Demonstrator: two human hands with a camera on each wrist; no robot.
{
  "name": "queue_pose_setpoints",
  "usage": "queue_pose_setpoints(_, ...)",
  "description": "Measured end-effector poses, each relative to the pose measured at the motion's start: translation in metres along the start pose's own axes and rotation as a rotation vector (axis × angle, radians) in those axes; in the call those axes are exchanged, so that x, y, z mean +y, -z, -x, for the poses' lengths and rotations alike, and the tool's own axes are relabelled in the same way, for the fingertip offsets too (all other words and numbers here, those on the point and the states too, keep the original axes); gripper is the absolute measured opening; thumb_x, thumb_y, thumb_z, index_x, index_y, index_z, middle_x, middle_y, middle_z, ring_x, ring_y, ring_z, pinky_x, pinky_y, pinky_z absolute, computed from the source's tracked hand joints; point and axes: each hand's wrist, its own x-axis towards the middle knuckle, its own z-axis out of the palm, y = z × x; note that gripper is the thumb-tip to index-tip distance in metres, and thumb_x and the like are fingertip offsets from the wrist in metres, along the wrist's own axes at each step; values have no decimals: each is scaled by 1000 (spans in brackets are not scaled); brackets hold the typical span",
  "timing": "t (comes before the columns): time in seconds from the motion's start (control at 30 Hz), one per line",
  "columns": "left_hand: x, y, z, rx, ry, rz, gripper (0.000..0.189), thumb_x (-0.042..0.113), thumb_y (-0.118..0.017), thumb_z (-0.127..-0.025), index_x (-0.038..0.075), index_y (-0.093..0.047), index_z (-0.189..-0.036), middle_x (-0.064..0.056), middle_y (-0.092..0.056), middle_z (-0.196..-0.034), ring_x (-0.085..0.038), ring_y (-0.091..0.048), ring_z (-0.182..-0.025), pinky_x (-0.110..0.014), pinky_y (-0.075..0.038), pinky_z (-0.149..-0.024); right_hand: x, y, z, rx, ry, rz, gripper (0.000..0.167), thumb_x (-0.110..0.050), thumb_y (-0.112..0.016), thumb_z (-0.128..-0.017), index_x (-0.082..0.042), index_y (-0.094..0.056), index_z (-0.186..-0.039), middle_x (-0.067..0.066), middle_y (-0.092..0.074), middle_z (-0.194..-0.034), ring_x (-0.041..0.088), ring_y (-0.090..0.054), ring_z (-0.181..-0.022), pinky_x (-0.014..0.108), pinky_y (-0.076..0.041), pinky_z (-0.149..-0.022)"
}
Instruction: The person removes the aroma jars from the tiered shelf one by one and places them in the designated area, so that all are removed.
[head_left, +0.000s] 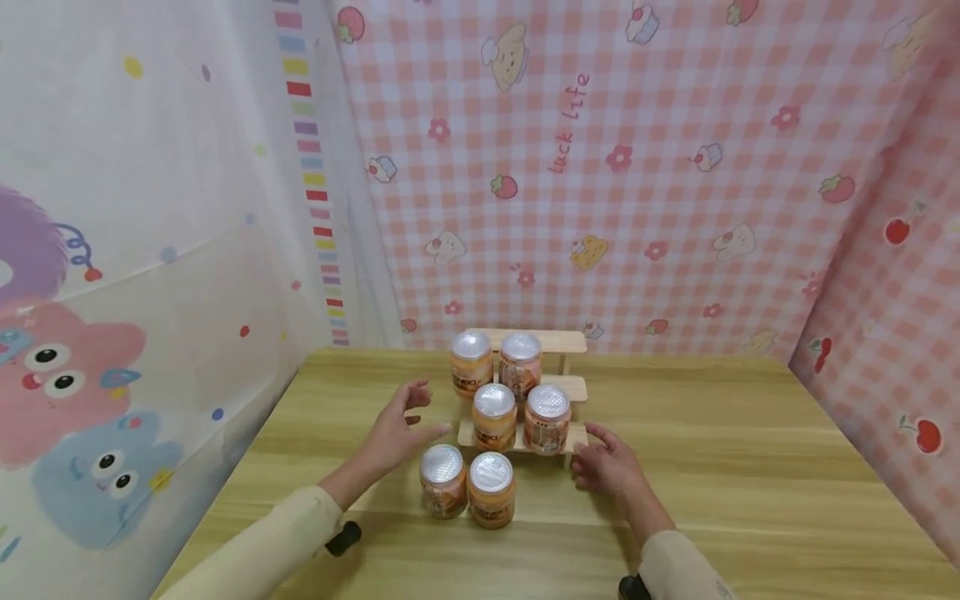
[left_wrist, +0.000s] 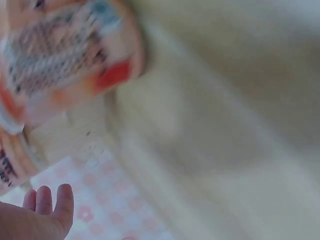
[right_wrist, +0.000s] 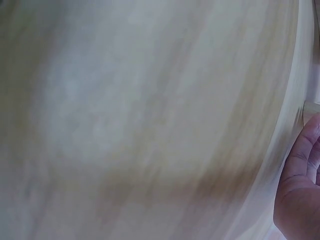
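Observation:
A stepped wooden rack [head_left: 576, 387] with three tiers stands near the back of the table. Two orange-labelled jars with silver lids, a left one [head_left: 472, 371] and a right one [head_left: 520, 372], are on its middle tier. On the lowest tier stand two more, a left jar [head_left: 494, 423] and a right jar [head_left: 547, 427]. In front, a pink-labelled jar [head_left: 442, 487] and an orange jar [head_left: 491, 496] are side by side on the table. My left hand [head_left: 397, 429], fingers spread, is empty left of the rack. My right hand [head_left: 611, 462] holds the lowest tier's right end.
The wood-grain table [head_left: 712, 467] reaches out on both sides of the rack. A pink checked cloth [head_left: 622, 208] hangs behind it, and a white printed curtain [head_left: 187, 292] hangs at the left.

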Motion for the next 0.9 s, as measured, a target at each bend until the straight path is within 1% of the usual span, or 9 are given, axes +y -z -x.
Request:
queue_pose_setpoints(0.07,6,2,-11,21,-13,-20,79,14,-82,-83,6,-36,-148,-20,-51,-134,-38,-47,-126,-52,-42,-103,1,-1,-1,0,-4,1,60,-7,-60,-98,-2,-32,-151,5,-64,-90,15,-64,-71,34,-57,-64)
queue_pose_setpoints(0.17,15,4,-28,33,-40,-28,85,19,-83,-83,9,-33,-151,-20,-49,-136,-36,-47,-127,-52,-41,-104,2,-2,-2,0,-2,7,58,-8,-60,-99,-2,-33,-151,4,-64,-89,15,-63,-72,34,-57,-64)
queue_pose_setpoints(0.27,23,2,-43,30,-64,-33,90,26,-84,-82,12,-30,-152,-19,-48,-138,-34,-46,-128,-51,-40,-105,2,-2,-1,1,9,13,58,-8,-59,-99,-2,-33,-150,5,-64,-91,15,-63,-72,34,-57,-64)
queue_pose_setpoints(0.37,28,-1,-53,16,-64,-34,93,32,-85,-80,14,-29,-153,-15,-48,-140,-32,-46,-129,-50,-40,-106,3,-2,0,9,11,21,58,-7,-59,-99,-2,-33,-151,7,-65,-94,16,-63,-73,34,-57,-64)
queue_pose_setpoints(0.43,30,-3,-58,3,-63,-33,93,34,-84,-81,15,-29,-153,-13,-48,-140,-32,-47,-129,-50,-41,-105,3,-1,0,13,9,23,59,-7,-59,-99,-2,-33,-151,7,-65,-96,16,-63,-73,34,-58,-65)
queue_pose_setpoints(0.5,31,-6,-61,-6,-69,-25,92,32,-84,-81,15,-30,-153,-13,-49,-139,-32,-48,-128,-51,-42,-104,4,0,1,14,5,23,58,-7,-60,-99,-2,-33,-151,8,-65,-97,16,-63,-74,34,-58,-65)
queue_pose_setpoints(0.73,31,-13,-67,-16,-140,13,76,18,-82,-84,11,-40,-147,-11,-53,-133,-31,-50,-123,-50,-44,-101,3,-1,-2,19,0,20,57,-8,-60,-99,-4,-36,-150,6,-65,-95,16,-64,-74,34,-57,-65)
queue_pose_setpoints(0.83,30,-14,-68,-23,-145,33,72,15,-81,-85,11,-43,-145,-13,-53,-131,-32,-52,-120,-51,-46,-98,2,0,-3,25,-9,19,56,-8,-60,-99,-5,-36,-150,6,-65,-93,16,-64,-73,33,-57,-65)
queue_pose_setpoints(0.9,30,-15,-69,-26,-131,46,70,15,-81,-85,12,-44,-145,-13,-53,-131,-33,-54,-119,-50,-47,-96,2,0,-3,28,-15,18,56,-8,-60,-99,-4,-36,-150,6,-65,-93,16,-64,-73,34,-57,-65)
